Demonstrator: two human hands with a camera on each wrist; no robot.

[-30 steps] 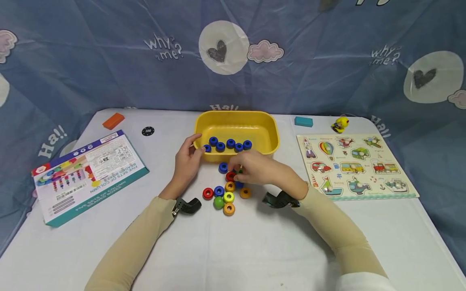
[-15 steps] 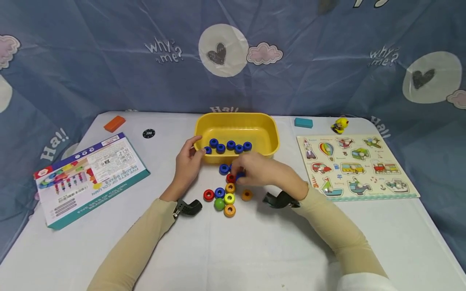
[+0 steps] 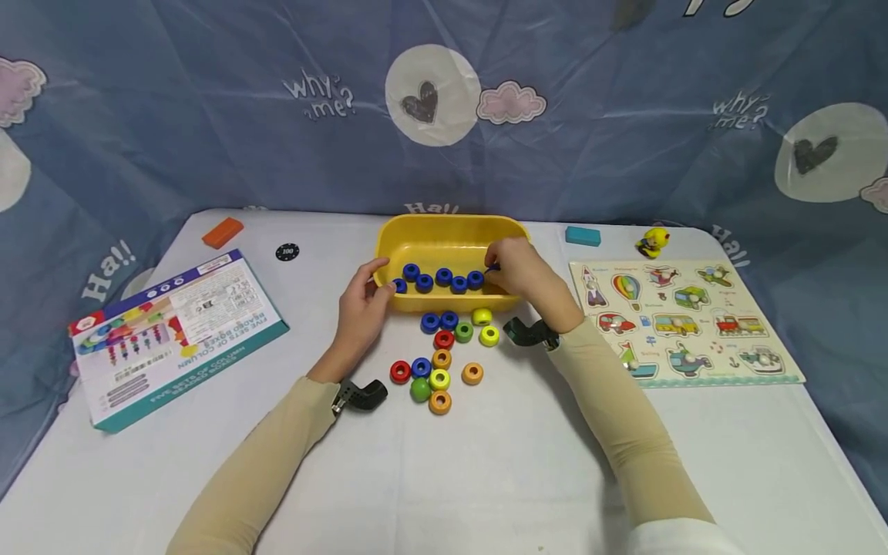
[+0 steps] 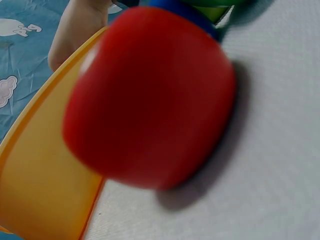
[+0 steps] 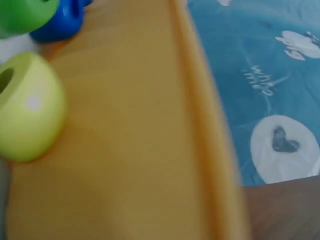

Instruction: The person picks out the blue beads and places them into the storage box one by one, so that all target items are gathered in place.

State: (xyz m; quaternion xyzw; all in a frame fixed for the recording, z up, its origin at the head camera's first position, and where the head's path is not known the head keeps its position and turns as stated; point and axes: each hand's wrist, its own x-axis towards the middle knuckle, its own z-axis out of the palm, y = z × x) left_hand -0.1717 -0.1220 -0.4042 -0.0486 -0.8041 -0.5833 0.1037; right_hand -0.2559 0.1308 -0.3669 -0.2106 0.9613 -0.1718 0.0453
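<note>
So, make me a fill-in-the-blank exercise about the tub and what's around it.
The beads in the yellow tub are colored ____.
The hand nearer the printed box is the person's ____ hand.
For the person, the puzzle board lies to the tub's ____.
The black chip shows the number ____.

Missing words: blue; left; right; 100.

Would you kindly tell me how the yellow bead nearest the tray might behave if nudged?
The yellow bead would probably roll, given its rounded side. Its highlight suggests a slippery surface. The tray beyond may block it.
</note>
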